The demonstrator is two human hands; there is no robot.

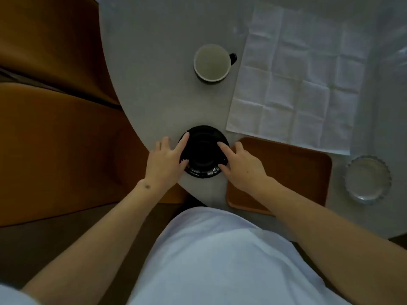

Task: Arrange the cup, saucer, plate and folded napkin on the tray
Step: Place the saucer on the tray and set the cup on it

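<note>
A black saucer (202,150) lies on the grey table near its front edge. My left hand (165,161) grips its left rim and my right hand (240,166) grips its right rim. A black cup with a pale inside (211,62) stands farther back, handle pointing right. A white napkin (301,80) lies unfolded and creased at the right. Its near edge overlaps the far edge of the brown wooden tray (293,172), which sits just right of the saucer. A clear glass plate with a scalloped rim (367,180) rests to the right of the tray.
The grey table (154,73) has a curved left edge. Brown upholstered seats (55,139) lie left of it and below. My white shirt fills the bottom centre of the view.
</note>
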